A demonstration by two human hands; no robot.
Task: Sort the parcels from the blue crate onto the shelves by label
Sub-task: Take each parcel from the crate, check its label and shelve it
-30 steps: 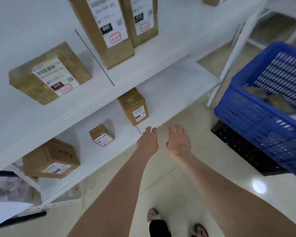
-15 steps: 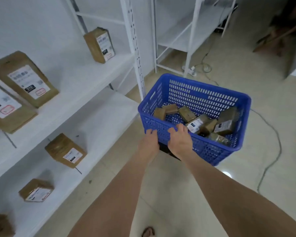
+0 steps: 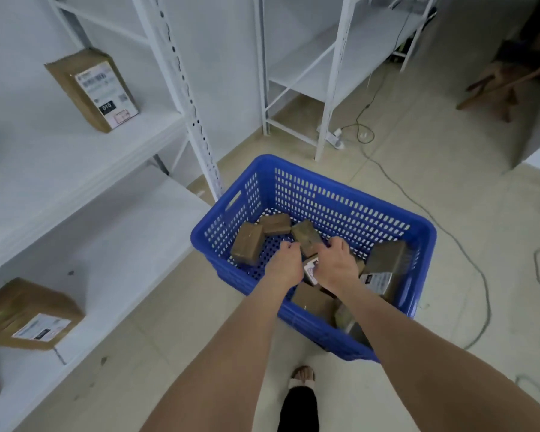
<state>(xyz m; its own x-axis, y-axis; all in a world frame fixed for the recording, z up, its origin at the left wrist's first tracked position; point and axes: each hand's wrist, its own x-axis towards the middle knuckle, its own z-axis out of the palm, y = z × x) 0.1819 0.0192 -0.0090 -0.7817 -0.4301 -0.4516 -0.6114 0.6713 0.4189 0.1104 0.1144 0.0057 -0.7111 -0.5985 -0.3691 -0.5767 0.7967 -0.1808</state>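
Note:
The blue crate [image 3: 312, 179] stands on the floor in front of me with several brown parcels in it. Both my hands reach down inside it. My right hand [image 3: 337, 265] curls over a small labelled parcel [image 3: 311, 270] in the middle of the crate. My left hand [image 3: 286, 263] is close beside that parcel with its fingers curled; I cannot see whether it holds anything. Loose parcels lie near my hands: one at the left [image 3: 248, 247], one behind it [image 3: 275, 223], and a bigger labelled one at the right [image 3: 384, 266].
White shelves [image 3: 113, 244] run along my left, with a labelled parcel on the upper level [image 3: 92, 88] and another lower down [image 3: 25, 313]. A second white rack [image 3: 325, 73] stands behind the crate. A power strip [image 3: 335, 141] and cable [image 3: 418, 201] lie on the floor.
I have turned from the shelves toward the crate. My hands went from hovering at its near rim to reaching inside, onto the parcels.

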